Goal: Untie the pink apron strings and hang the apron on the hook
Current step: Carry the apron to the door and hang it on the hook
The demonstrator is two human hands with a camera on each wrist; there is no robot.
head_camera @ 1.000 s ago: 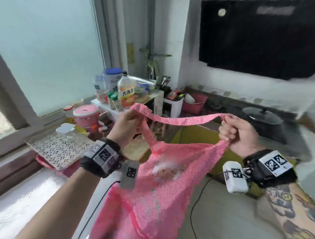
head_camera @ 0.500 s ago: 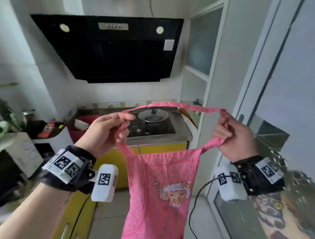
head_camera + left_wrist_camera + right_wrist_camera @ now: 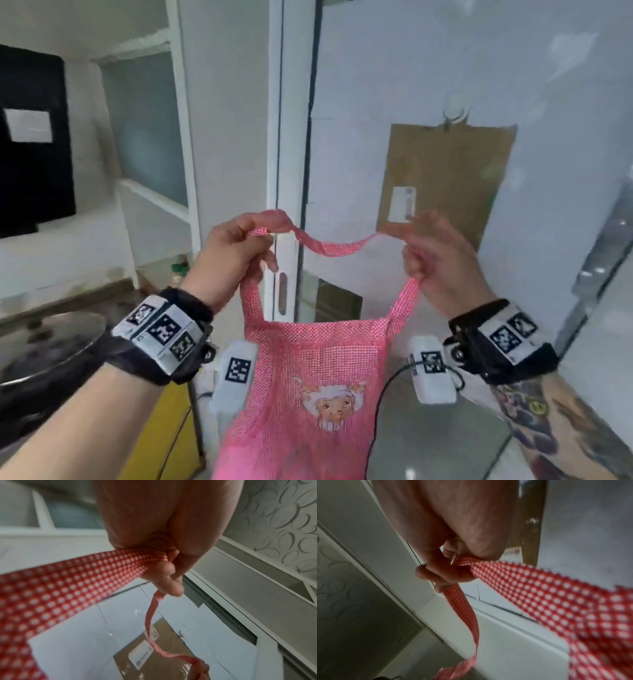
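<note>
Status: we hold the pink gingham fabric apron with the cartoon sheep print up in front of the white-framed glass door. We see no knot in the neck strap; the waist strings are out of view, so we can't confirm the untying, but it looks done. Left to do: get the loop onto the hook.

The small clear wall hook sits at about 1 o'clock from the strap, well above both hands, on the door panel. A brown cardboard sheet with a white label already hangs under it. The strap is not touching the hook yet.

Grip: our left hand has its fingers curled around the left end of the strap, thumb pressing the fabric; the left wrist view shows the strap bunched in the fist and running out at 5 o'clock toward the other hand. Our right hand is clamped the same way on the right end; the right wrist view shows the fabric pinched under the curled fingers.

Between the hands the strap sags in a shallow loop. The bib hangs at 6 o'clock below both fists.

Our read of the next move: raise both hands toward 1 o'clock, keep the loop spread, drop it over the hook. Risk: snagging on the cardboard.
</note>
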